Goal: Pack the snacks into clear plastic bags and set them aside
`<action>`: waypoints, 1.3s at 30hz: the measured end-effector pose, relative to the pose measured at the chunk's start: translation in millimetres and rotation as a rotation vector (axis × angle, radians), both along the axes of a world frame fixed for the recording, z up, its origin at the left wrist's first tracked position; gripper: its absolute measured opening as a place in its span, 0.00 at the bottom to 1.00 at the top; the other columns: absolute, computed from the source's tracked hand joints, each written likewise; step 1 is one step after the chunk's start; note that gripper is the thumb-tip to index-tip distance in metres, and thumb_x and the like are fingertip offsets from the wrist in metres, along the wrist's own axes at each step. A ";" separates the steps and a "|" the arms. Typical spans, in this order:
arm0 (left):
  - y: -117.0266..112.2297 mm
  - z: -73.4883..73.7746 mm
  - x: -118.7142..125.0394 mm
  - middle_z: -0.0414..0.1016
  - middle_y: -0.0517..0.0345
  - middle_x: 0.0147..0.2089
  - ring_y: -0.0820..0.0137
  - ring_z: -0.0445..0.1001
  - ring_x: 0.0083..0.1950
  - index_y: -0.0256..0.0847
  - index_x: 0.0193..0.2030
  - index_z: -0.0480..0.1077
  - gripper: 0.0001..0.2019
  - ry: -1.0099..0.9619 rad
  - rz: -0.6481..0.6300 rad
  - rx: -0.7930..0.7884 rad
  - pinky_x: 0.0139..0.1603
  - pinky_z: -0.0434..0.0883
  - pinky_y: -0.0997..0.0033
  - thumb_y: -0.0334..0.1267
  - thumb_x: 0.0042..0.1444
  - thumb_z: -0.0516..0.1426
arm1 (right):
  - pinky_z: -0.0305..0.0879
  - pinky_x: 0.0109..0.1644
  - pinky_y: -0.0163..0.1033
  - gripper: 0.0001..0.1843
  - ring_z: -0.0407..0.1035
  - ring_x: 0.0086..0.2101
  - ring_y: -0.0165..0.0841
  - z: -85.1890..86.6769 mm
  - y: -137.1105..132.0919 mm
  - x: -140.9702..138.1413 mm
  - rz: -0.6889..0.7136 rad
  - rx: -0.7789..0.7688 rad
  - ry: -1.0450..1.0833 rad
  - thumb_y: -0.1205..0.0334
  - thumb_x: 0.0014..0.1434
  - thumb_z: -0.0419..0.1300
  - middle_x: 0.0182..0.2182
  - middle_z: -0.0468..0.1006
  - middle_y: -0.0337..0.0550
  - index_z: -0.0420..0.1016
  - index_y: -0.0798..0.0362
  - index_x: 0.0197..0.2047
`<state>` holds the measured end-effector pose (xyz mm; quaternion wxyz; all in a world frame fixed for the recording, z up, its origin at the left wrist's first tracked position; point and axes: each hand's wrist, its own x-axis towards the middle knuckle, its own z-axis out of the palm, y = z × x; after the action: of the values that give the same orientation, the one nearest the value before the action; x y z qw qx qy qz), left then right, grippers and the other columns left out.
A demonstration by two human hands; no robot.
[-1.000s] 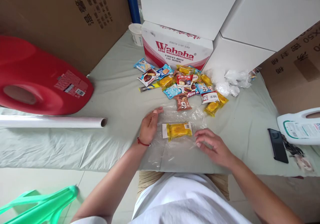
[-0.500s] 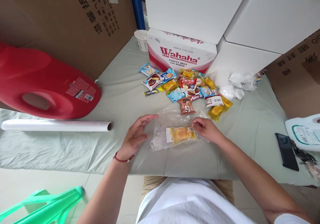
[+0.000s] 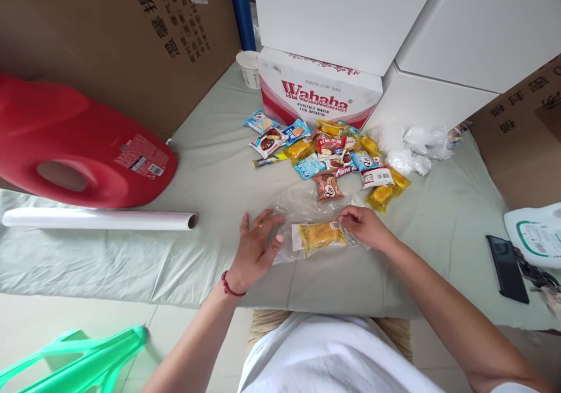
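A yellow-wrapped snack [image 3: 319, 237] with a white end lies on a sheet of clear plastic film [image 3: 298, 203] in front of me. My left hand [image 3: 256, 247] is at the film's left edge, fingers spread, palm down; whether it presses on the film I cannot tell. At the right end of the snack, my right hand [image 3: 362, 224] pinches with thumb and forefinger, apparently on the film's edge there. Just beyond the film sits a brown snack packet [image 3: 328, 186], at the front of a pile of wrapped snacks [image 3: 332, 147].
Behind the pile stands a Wahaha carton [image 3: 319, 92]. Crumpled film balls [image 3: 405, 147] lie to its right. At left are a red jug [image 3: 83, 147] and a film roll [image 3: 100, 219]. A phone [image 3: 507, 269] and a white bottle [image 3: 537, 235] rest at right.
My left hand has moved right, onto or over the film's left edge, and its fingers have spread. My right hand keeps its pinch in nearly the same place.
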<state>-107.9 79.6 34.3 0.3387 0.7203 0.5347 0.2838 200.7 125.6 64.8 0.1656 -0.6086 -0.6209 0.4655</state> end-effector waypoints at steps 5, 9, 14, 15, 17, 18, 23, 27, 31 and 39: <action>0.4 -2.8 -7.6 0.78 0.54 0.61 0.54 0.56 0.77 0.47 0.42 0.74 0.21 0.008 -0.070 0.005 0.75 0.30 0.31 0.51 0.72 0.43 | 0.61 0.34 0.35 0.22 0.65 0.29 0.31 41.3 -7.0 29.4 0.298 -0.157 0.141 0.42 0.62 0.61 0.29 0.75 0.39 0.79 0.54 0.39; 0.6 -8.3 -6.5 0.80 0.59 0.59 0.57 0.63 0.74 0.47 0.27 0.72 0.31 -0.077 0.016 -0.023 0.77 0.31 0.32 0.48 0.73 0.36 | 0.62 0.34 0.37 0.28 0.67 0.29 0.32 56.8 2.8 52.0 0.271 -0.108 0.062 0.36 0.63 0.59 0.27 0.76 0.41 0.81 0.55 0.35; 5.7 -12.8 -5.3 0.81 0.59 0.57 0.54 0.63 0.74 0.46 0.20 0.69 0.28 0.025 -0.016 -0.066 0.75 0.30 0.27 0.50 0.70 0.47 | 0.64 0.37 0.38 0.16 0.68 0.32 0.33 44.9 19.4 19.5 0.205 0.319 -0.085 0.48 0.64 0.62 0.31 0.76 0.42 0.81 0.53 0.38; 6.2 -13.0 -5.7 0.81 0.59 0.58 0.54 0.63 0.74 0.46 0.21 0.71 0.26 0.045 -0.029 -0.064 0.74 0.30 0.26 0.50 0.69 0.48 | 0.66 0.42 0.40 0.12 0.70 0.37 0.36 42.6 21.6 9.0 0.293 0.364 -0.109 0.52 0.64 0.63 0.36 0.78 0.44 0.81 0.52 0.41; 6.3 -13.3 -6.7 0.80 0.59 0.59 0.55 0.62 0.74 0.47 0.22 0.71 0.25 0.071 -0.044 -0.053 0.74 0.30 0.26 0.49 0.69 0.48 | 0.66 0.53 0.45 0.11 0.71 0.48 0.42 39.3 24.7 -8.7 0.465 0.408 -0.177 0.57 0.64 0.63 0.45 0.80 0.48 0.81 0.51 0.47; 6.1 -13.5 -7.1 0.80 0.59 0.59 0.55 0.62 0.74 0.47 0.21 0.71 0.26 0.079 -0.047 -0.046 0.74 0.31 0.26 0.49 0.69 0.47 | 0.65 0.57 0.47 0.13 0.69 0.52 0.44 37.9 25.8 -14.8 0.535 0.404 -0.208 0.58 0.63 0.64 0.48 0.79 0.49 0.81 0.51 0.50; 4.8 -15.7 -8.1 0.82 0.56 0.56 0.57 0.64 0.73 0.47 0.21 0.71 0.29 0.104 -0.050 -0.002 0.76 0.34 0.28 0.49 0.71 0.43 | 0.60 0.63 0.51 0.28 0.64 0.61 0.49 33.1 20.0 -24.9 0.722 0.392 -0.279 0.51 0.58 0.71 0.54 0.77 0.53 0.77 0.53 0.58; 4.5 -18.1 -8.3 0.82 0.57 0.56 0.55 0.65 0.72 0.48 0.24 0.74 0.27 0.100 -0.061 0.036 0.76 0.35 0.27 0.49 0.71 0.45 | 0.61 0.62 0.52 0.38 0.62 0.60 0.49 34.3 3.1 -29.8 0.762 0.448 -0.387 0.51 0.54 0.74 0.59 0.73 0.53 0.71 0.51 0.65; 3.9 -19.0 -8.3 0.83 0.58 0.53 0.54 0.66 0.72 0.50 0.24 0.74 0.26 0.098 -0.041 0.061 0.78 0.34 0.32 0.49 0.71 0.46 | 0.63 0.56 0.51 0.33 0.65 0.54 0.47 34.2 -9.7 -39.0 0.752 0.446 -0.522 0.52 0.57 0.72 0.52 0.76 0.52 0.71 0.52 0.63; 0.7 -21.3 -6.3 0.80 0.64 0.58 0.51 0.66 0.72 0.51 0.23 0.75 0.24 0.193 -0.060 0.107 0.78 0.37 0.31 0.46 0.70 0.49 | 0.63 0.52 0.50 0.33 0.65 0.51 0.47 22.3 -15.0 -46.3 0.705 0.439 -0.627 0.52 0.59 0.71 0.51 0.74 0.53 0.69 0.52 0.63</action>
<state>-114.2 80.4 13.0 0.2547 0.7772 0.5270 0.2310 154.4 110.6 87.1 -0.0712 -0.4238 -0.8909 0.1472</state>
